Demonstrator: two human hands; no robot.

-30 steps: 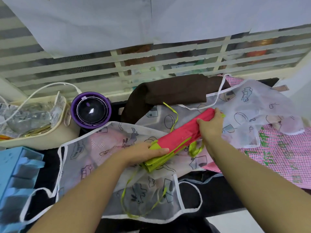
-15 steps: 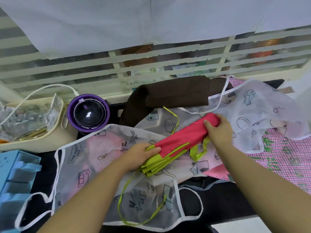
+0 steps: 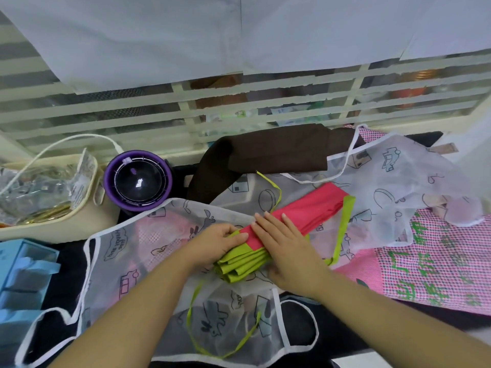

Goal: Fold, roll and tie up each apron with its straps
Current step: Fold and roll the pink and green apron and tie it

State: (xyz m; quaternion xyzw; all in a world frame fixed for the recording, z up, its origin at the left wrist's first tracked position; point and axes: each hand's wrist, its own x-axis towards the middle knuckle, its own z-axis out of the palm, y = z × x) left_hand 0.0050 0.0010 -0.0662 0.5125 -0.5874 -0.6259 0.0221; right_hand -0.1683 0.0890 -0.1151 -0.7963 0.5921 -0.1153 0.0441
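From the head view, one folded long strip of red-pink cloth apron with lime-green edging (image 3: 305,211) lies slantwise in the middle of the dark counter (image 3: 297,330), on top of other aprons. Two hands are on its near end. The left hand (image 3: 223,244) has its grip clenched on the stacked lime folds, fingers curled over their edge. The right hand (image 3: 287,251) lies flat just beside it, grip released, straight fingers pressing the red cloth down. Loose lime-green straps (image 3: 342,227) trail from the strip: one thin length toward the far side, one loop at the right, one long curl toward the near edge.

Under it lie two sheer white aprons with cartoon prints and white binding, one in front (image 3: 159,248) and one at the right (image 3: 398,181). One pink checked apron with green lettering (image 3: 438,261) lies at the right, and one dark brown cloth apron (image 3: 279,152) at the back.

At the left stand one round purple device with a black dome (image 3: 136,181), one cream tray holding clear packets (image 3: 53,224) and one pale blue box (image 3: 21,274).
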